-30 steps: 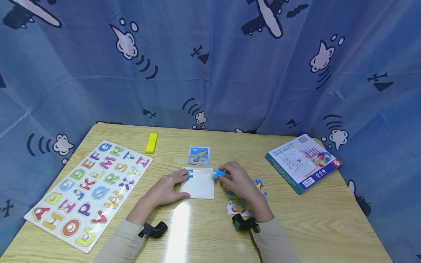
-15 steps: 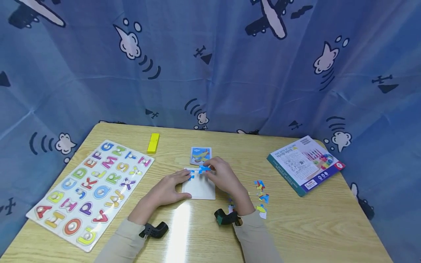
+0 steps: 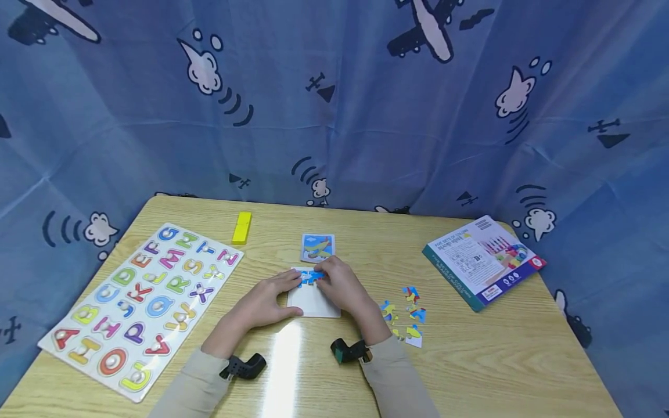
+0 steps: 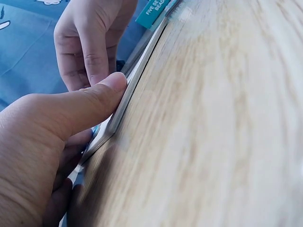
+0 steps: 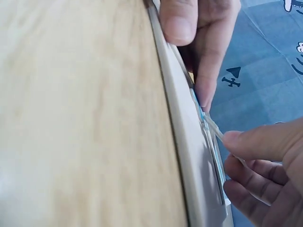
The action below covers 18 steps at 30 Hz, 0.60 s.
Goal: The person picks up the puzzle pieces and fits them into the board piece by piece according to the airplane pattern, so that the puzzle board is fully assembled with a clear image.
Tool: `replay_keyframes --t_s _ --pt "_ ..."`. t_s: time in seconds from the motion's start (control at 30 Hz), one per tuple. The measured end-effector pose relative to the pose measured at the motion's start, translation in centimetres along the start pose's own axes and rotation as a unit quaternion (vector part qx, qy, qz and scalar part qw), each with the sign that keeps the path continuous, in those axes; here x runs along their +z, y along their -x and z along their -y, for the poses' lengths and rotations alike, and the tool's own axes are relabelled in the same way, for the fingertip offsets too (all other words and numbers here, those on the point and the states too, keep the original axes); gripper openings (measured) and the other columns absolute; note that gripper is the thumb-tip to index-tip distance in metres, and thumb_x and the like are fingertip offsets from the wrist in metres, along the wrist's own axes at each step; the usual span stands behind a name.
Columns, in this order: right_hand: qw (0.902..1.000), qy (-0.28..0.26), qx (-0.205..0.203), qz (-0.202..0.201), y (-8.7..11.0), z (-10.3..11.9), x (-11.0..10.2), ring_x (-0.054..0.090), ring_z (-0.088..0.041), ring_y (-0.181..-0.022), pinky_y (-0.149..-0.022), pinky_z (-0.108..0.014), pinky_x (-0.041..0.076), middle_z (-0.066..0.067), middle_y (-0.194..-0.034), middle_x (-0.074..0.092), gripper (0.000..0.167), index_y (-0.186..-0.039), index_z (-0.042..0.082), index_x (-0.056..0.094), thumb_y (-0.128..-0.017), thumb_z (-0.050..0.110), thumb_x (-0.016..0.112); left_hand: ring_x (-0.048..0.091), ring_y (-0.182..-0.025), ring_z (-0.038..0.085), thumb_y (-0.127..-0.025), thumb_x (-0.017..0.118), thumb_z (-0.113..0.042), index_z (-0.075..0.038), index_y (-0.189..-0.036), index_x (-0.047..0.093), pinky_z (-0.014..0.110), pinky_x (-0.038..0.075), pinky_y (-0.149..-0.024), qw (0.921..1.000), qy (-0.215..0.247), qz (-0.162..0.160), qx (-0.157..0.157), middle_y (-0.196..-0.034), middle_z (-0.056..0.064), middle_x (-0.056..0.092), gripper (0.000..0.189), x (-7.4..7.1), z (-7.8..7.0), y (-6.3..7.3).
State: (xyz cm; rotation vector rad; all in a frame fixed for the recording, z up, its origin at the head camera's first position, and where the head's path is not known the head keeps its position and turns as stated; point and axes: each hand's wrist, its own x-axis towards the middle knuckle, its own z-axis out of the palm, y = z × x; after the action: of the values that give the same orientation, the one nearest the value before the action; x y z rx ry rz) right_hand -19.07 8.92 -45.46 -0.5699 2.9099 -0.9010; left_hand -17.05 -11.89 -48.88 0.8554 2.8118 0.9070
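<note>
A white square puzzle tray (image 3: 313, 305) lies at mid-table, with a blue puzzle piece (image 3: 304, 278) in its far left corner. My left hand (image 3: 263, 302) rests along the tray's left side. In the right wrist view its thumb (image 5: 180, 28) is on the frame and a fingertip touches the blue pieces. Over the far edge, my right hand (image 3: 342, 284) pinches another puzzle piece (image 5: 215, 128) between thumb and fingers. That piece is tilted, one end down at the blue pieces. The right hand hides part of the tray. A picture card (image 3: 317, 248) of a yellow plane lies just behind.
Several loose puzzle pieces (image 3: 412, 295) lie right of the tray. A letter board (image 3: 138, 310) covers the left of the table. A yellow block (image 3: 241, 228) sits behind it, and a boxed toy set (image 3: 483, 261) at the back right. A patterned blue curtain (image 3: 334, 116) hangs behind.
My right hand has carried the pinched blue piece leftward from beyond the tray's right edge and lowered it beside the corner piece. The loose pieces are uncovered. My left hand has stayed put.
</note>
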Motion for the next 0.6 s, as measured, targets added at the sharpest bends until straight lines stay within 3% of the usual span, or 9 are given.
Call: replay_keyframes --t_s 0.6 --pt "0.9990 0.044 0.003 -0.012 -0.08 0.07 0.91 0.062 -0.019 -0.102 -0.089 -0.031 0.054 -0.007 -0.109 0.061 0.024 -0.113 0.004 0.067 -0.090 0.010 0.064 0.039 -0.137 0.023 -0.080 0.072 -0.047 -0.011 -0.137 0.052 0.041 0.038 -0.110 1.0000 0.003 -0.003 0.003 -0.146 0.004 0.045 0.071 -0.13 -0.18 -0.01"
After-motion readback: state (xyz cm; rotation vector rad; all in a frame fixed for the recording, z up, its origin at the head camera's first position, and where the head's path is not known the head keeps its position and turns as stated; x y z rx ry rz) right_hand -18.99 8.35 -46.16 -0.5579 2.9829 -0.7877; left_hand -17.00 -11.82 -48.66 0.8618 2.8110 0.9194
